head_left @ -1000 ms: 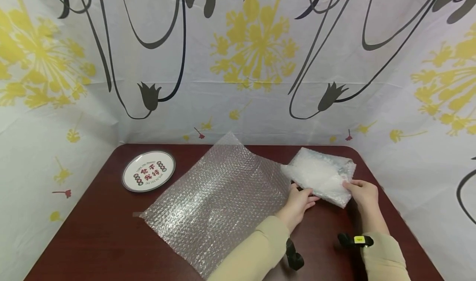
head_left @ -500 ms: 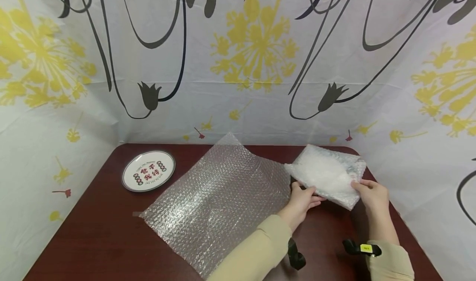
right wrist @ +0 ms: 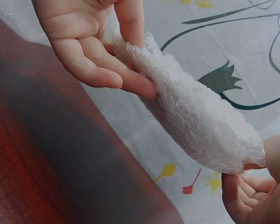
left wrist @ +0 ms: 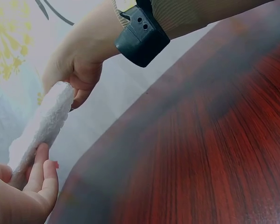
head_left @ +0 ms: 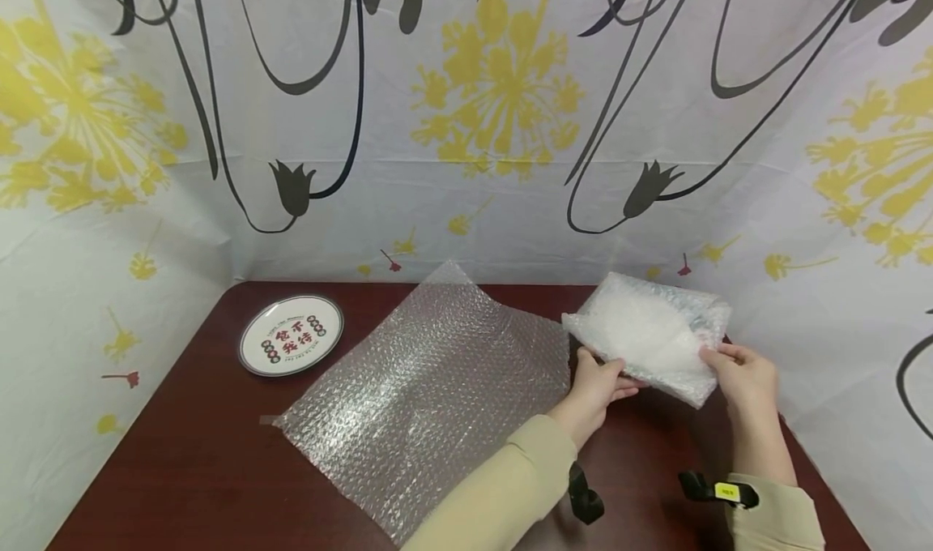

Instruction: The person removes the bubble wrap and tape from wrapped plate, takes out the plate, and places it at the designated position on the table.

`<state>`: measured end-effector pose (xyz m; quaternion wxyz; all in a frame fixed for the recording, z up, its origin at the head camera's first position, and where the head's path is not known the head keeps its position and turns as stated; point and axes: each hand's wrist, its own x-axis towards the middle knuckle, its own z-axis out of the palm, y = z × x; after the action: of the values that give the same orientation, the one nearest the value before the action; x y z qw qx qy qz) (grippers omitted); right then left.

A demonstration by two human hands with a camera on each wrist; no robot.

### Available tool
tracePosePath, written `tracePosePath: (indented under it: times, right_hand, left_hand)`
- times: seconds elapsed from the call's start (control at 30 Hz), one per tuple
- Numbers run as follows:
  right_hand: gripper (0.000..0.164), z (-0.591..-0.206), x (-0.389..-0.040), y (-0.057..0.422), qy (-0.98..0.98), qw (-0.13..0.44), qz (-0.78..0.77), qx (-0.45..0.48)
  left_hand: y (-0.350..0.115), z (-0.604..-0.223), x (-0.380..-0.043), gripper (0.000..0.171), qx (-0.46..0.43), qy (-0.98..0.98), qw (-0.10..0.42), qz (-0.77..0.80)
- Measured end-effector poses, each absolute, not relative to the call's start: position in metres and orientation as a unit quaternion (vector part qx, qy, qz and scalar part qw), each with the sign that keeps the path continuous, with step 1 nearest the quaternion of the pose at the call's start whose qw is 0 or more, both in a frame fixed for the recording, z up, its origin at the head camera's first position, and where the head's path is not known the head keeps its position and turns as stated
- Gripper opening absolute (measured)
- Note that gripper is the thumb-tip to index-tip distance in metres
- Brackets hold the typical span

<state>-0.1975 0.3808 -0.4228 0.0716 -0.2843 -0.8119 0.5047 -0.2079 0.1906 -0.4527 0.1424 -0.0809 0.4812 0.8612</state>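
I hold a bubble-wrapped packet [head_left: 645, 332] between my two hands, up over the far right part of the dark red table [head_left: 182, 454], its broad face tilted towards me. My left hand [head_left: 596, 385] pinches the near left edge, thumb on one side and fingers on the other. My right hand [head_left: 747, 377] grips the right end in a narrow pinch, thumb against the wrap; what lies inside the layers I cannot make out. To the left of my left hand a large sheet of bubble wrap [head_left: 430, 397] lies spread on the table, one corner pointing towards the backdrop [head_left: 466, 130]. Farther left, near the back edge, sits a round white plate [head_left: 291, 336] with a dark rim and red characters, face up, beside the sheet.
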Motion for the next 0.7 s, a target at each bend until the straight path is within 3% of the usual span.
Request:
tracePosePath:
  times: [0.13,0.37,0.57,0.7]
  right_hand:
    - [0.056,-0.415,-0.195,0.381,-0.814,0.095,0.5,-0.28]
    - [0.038,-0.407,-0.191,0.379,-0.806,0.122,0.511,-0.271]
    - [0.022,-0.398,-0.189,0.378,-0.787,0.145,0.534,-0.272]
    - [0.024,-0.393,-0.188,0.375,-0.791,0.149,0.528,-0.27]
  left_hand:
    - [0.191,-0.447,-0.207,0.035,-0.078,0.481,0.139,0.862]
    - [0.188,-0.436,-0.204,0.043,-0.064,0.486,0.143,0.86]
    - [0.188,-0.43,-0.204,0.037,-0.049,0.489,0.141,0.859]
    - [0.185,-0.426,-0.204,0.038,-0.037,0.493,0.139,0.858]
